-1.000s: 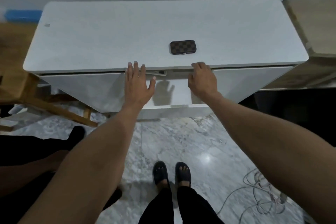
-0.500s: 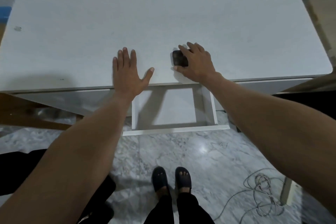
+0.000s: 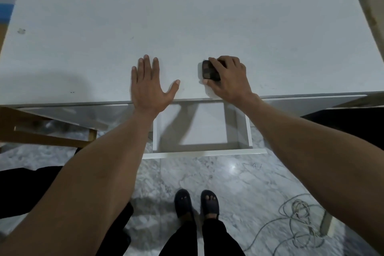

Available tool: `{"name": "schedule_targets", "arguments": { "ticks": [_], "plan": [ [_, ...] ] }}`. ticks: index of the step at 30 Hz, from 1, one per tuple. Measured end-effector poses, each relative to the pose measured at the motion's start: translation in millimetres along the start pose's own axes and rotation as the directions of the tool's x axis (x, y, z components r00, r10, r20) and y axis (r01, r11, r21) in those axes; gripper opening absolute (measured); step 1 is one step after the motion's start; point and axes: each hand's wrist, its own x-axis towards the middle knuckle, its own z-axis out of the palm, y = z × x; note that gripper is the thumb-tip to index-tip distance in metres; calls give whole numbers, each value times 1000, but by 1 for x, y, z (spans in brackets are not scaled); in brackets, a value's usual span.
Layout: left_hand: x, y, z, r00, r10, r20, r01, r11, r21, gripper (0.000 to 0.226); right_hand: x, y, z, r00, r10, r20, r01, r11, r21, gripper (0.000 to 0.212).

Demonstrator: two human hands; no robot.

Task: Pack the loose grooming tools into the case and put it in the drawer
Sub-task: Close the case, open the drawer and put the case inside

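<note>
The dark checkered grooming case (image 3: 208,70) lies closed on the white desk top (image 3: 187,33) near its front edge. My right hand (image 3: 228,78) covers the case's right part, with fingers curled over its far side and the thumb on its near side. My left hand (image 3: 150,86) rests flat on the desk top, fingers spread, a hand's width left of the case. Below the desk edge the white drawer (image 3: 207,151) stands pulled out, and its visible inside holds nothing. No loose tools are in sight.
A wooden chair frame (image 3: 47,137) stands under the desk at the left. A coil of white cable (image 3: 299,220) lies on the marble floor at the right. My feet in dark slippers (image 3: 196,203) stand before the drawer. Dark clothing (image 3: 25,189) shows at the lower left.
The drawer went from barely open to pulled out. Both hands rose from the drawer front to the desk top, the left one laid flat. My right hand closed its fingers around the case.
</note>
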Motion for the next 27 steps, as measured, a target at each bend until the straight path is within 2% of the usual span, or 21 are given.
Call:
{"name": "schedule_targets", "arguments": {
  "ticks": [9,13,17,27],
  "plan": [
    [-1,0,-3,995,47,89,-49,999,16,99,-46,-18,-11,998,-54,-42,54,998,-18,75],
    [-8,1,-1,992,104,66,-100,993,-57,88,-75,-30,-12,995,-74,-61,73,997,-24,77],
    [-16,8,1,995,84,46,-79,993,-87,81,-106,-39,-4,993,-112,-46,111,993,-32,76],
    [-17,9,6,997,68,-39,-71,994,-81,75,-125,-33,35,981,-53,188,56,998,-11,72]
  ]
}}
